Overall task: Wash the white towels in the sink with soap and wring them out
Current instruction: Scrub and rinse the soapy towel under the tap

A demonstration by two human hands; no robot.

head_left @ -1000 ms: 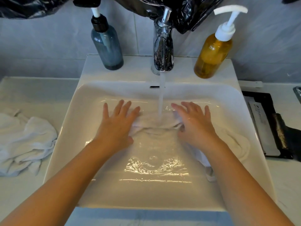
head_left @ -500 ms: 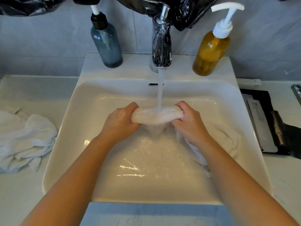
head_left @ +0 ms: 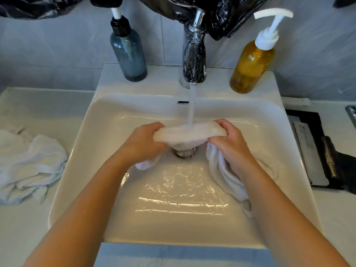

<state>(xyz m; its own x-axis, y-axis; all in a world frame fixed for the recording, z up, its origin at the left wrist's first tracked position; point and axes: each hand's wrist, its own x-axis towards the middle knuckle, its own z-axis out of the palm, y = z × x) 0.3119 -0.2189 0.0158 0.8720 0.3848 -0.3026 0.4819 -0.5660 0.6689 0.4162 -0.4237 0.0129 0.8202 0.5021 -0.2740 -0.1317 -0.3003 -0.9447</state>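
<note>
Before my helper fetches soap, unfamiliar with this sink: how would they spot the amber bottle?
Find the white sink, then the chrome tap on its back ledge. The amber bottle stands right of it; unlike the blue-grey bottle opposite, its pump head is white.

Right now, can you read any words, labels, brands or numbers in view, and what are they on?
No text is legible.
White packet on the dark tray: faint print, too blurred to read.
Blue-grey pump bottle: no label shows.
Amber pump bottle: no label shows.
</note>
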